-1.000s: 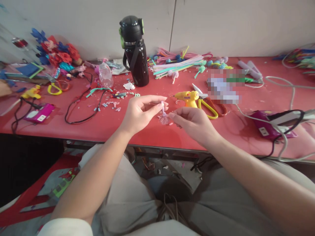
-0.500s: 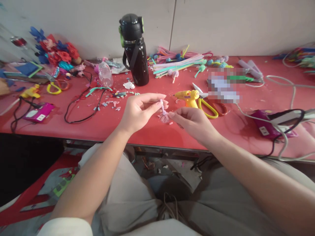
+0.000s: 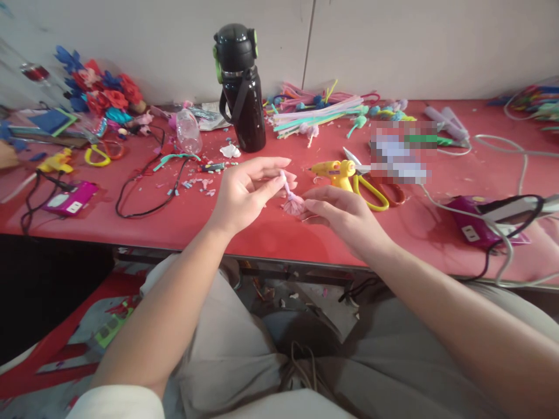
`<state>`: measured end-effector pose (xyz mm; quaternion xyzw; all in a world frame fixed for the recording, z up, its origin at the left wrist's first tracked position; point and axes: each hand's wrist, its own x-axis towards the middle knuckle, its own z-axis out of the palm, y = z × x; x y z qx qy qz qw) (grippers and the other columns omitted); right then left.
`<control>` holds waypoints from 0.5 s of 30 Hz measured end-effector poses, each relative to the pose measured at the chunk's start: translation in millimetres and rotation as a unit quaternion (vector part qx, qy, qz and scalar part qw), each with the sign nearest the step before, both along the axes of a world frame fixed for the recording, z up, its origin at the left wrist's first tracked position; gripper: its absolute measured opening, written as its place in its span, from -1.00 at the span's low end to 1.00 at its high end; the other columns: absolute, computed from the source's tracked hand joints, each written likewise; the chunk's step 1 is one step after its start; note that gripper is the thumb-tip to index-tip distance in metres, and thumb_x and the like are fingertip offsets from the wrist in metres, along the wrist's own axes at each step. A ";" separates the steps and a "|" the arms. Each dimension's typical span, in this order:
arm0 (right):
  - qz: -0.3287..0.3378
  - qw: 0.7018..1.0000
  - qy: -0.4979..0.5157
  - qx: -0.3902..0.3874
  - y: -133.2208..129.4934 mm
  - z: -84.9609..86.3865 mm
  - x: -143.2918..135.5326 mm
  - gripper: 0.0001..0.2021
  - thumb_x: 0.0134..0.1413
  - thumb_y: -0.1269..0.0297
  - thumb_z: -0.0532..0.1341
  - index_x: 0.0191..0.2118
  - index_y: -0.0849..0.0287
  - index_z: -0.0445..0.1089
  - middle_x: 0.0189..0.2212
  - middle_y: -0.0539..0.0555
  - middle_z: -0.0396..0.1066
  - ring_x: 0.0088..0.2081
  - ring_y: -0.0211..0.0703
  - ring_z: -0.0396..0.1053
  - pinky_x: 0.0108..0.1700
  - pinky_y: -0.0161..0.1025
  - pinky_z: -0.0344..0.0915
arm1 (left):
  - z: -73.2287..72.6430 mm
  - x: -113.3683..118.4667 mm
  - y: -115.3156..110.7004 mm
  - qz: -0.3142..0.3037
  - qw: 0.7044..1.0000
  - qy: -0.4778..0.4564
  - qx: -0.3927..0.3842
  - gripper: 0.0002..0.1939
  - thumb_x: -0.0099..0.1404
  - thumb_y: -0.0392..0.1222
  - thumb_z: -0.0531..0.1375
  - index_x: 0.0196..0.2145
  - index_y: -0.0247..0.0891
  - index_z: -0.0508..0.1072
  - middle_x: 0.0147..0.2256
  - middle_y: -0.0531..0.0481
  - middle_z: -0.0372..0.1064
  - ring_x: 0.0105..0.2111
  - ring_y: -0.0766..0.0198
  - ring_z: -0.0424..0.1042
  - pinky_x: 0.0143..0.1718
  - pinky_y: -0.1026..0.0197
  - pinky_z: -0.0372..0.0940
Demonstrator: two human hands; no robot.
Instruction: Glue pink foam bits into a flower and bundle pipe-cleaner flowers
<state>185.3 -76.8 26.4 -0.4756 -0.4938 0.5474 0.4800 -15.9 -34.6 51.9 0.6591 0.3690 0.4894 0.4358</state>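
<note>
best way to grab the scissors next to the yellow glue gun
Probably by the yellow and red loops of the scissors, with the right hand coming from the near right: the loops face the person, the visible blade points away, and the yellow glue gun crowds their left side.

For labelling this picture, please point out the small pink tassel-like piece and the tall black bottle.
Small pink tassel-like piece point(image 3: 293, 205), head view: its flared end.
Tall black bottle point(image 3: 253, 112), head view: its body.
</note>
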 end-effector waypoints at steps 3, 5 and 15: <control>0.008 1.000 0.007 -0.004 -0.6 -2.0 -1.0 -0.69 0.07 0.07 0.45 -0.21 0.21 0.57 -0.31 0.13 0.60 -0.28 -0.12 0.56 -0.05 -0.05 0.56 | -0.4 0.1 0.2 0.000 1.000 0.008 0.009 -0.72 0.28 -0.06 0.43 -0.11 -0.24 0.65 -0.18 -0.16 0.67 -0.16 0.07 0.68 -0.10 0.05 0.62; 0.005 1.000 -0.004 0.006 -0.7 -3.3 -0.5 -0.70 0.09 0.06 0.45 -0.20 0.20 0.58 -0.30 0.14 0.61 -0.27 -0.12 0.57 -0.03 -0.04 0.56 | -2.0 0.3 0.7 0.003 1.000 0.018 0.015 -0.72 0.28 -0.05 0.43 -0.12 -0.25 0.65 -0.17 -0.17 0.67 -0.15 0.06 0.68 -0.06 0.05 0.61; -0.003 1.000 -0.019 0.021 -0.6 -1.0 -1.6 -0.64 0.05 -0.03 0.50 -0.23 0.18 0.62 -0.28 0.14 0.62 -0.22 -0.09 0.57 0.00 -0.04 0.55 | -10.4 4.4 0.9 0.036 0.996 0.053 0.065 -0.67 0.22 -0.14 0.48 -0.08 -0.26 0.65 -0.19 -0.13 0.68 -0.15 0.08 0.69 -0.06 0.09 0.63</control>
